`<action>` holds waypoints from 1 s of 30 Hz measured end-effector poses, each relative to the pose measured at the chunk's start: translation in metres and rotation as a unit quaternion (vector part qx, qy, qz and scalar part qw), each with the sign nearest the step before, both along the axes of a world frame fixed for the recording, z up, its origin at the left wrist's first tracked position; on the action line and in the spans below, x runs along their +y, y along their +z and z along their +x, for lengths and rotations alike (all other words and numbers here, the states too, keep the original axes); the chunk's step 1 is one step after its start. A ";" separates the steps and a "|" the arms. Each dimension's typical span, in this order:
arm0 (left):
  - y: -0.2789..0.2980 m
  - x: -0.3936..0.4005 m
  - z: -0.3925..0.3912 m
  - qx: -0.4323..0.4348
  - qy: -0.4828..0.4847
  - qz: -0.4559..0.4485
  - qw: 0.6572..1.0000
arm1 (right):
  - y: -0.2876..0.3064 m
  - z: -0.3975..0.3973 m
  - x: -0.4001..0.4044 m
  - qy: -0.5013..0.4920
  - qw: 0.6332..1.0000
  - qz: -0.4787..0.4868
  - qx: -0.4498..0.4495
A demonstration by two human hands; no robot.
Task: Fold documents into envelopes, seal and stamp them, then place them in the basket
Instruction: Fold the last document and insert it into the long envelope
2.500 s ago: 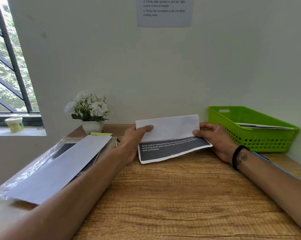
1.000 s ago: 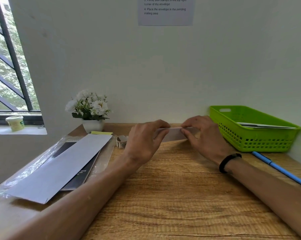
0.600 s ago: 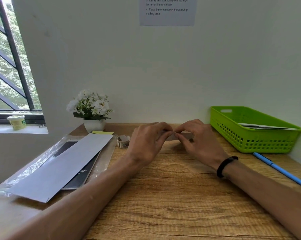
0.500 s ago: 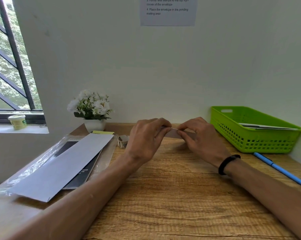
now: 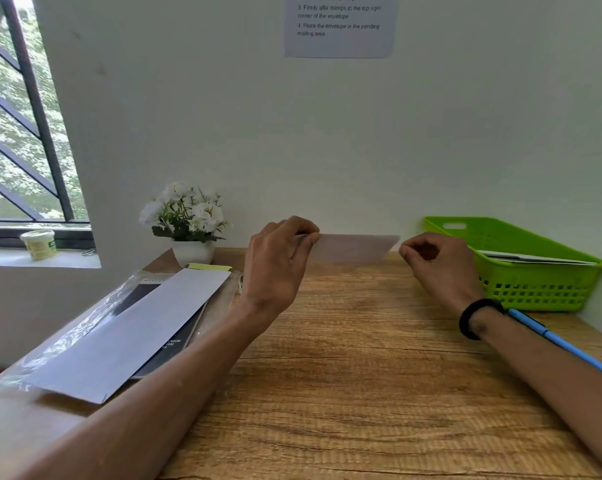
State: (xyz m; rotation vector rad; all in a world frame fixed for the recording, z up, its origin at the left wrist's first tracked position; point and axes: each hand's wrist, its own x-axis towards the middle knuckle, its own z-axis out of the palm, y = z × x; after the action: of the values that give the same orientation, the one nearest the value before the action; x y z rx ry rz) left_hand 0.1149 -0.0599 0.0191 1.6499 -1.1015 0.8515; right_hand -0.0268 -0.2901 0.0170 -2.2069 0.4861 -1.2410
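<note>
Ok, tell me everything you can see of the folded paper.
The folded paper is a long, narrow, pale strip, slightly blurred, stretched level above the far edge of the wooden desk, before the wall. The left hand pinches its left end; its right end sits by the right hand, contact unclear. No print shows.

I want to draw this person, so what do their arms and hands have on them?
Both forearms are bare, with no sleeves showing. The left hand wears nothing. The right hand has a plain black band round its wrist. No rings or gloves show.
</note>
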 end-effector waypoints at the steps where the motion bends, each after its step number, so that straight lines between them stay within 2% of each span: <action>1: 0.000 0.000 0.001 0.021 -0.001 -0.010 1.000 | 0.000 0.001 -0.003 -0.003 1.000 0.025 -0.006; 4: 0.001 0.001 0.003 0.098 -0.022 -0.052 0.994 | -0.001 0.003 -0.006 0.037 0.993 0.112 -0.003; 7: 0.001 -0.001 0.001 0.180 -0.037 -0.087 0.979 | -0.005 0.004 0.012 0.146 0.960 0.237 0.034; 10: 0.000 -0.005 0.001 0.273 -0.073 -0.092 0.955 | -0.011 0.005 0.033 0.219 0.936 0.257 0.097; 12: -0.002 -0.009 0.002 0.333 -0.097 -0.088 0.934 | -0.010 0.005 0.044 0.268 0.914 0.290 0.099; 15: -0.004 -0.012 -0.001 0.370 -0.118 -0.087 0.917 | -0.009 0.004 0.051 0.316 0.882 0.338 0.092; 23: -0.004 -0.009 0.000 0.401 -0.143 -0.075 0.902 | 0.000 0.002 0.035 0.297 0.846 0.442 -0.001; 30: -0.002 -0.005 0.002 0.385 -0.138 -0.066 0.910 | 0.018 -0.004 0.014 0.229 0.833 0.493 -0.102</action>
State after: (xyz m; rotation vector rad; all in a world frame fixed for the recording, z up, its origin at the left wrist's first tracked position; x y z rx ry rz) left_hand 0.1174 -0.0649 0.0173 1.4598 -0.6645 0.0481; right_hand -0.0306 -0.2757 0.0347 -1.1795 0.3516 -0.6884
